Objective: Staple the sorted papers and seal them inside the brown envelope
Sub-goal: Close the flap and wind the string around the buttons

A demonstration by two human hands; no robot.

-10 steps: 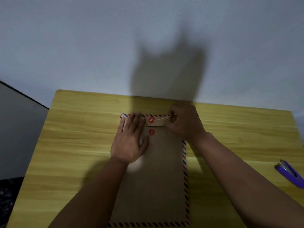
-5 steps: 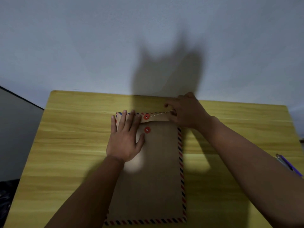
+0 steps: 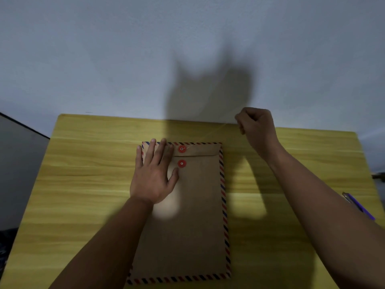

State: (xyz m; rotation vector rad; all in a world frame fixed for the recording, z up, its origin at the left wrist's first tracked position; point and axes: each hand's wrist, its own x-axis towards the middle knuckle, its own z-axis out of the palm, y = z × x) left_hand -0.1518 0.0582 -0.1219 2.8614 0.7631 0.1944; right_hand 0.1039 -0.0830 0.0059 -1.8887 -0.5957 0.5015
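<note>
A brown envelope point(image 3: 195, 215) with a red-and-blue striped border lies flat on the yellow wooden table point(image 3: 83, 184), its flap folded down. Two red button discs sit near the top: one on the flap point(image 3: 181, 149), one just below it point(image 3: 181, 163). My left hand point(image 3: 153, 174) presses flat on the envelope's upper left corner, fingers straight. My right hand point(image 3: 255, 126) is raised at the table's far edge, pinching a thin pale string point(image 3: 208, 135) that runs taut from the upper disc. No papers show.
A purple stapler point(image 3: 357, 205) lies at the table's right edge, partly hidden behind my right forearm. A pale wall rises directly behind the table. A dark gap runs along the table's left side.
My right hand has pulled the string away from the upper disc, up and to the right, so it is now stretched long. My left hand stays pressed on the envelope.
</note>
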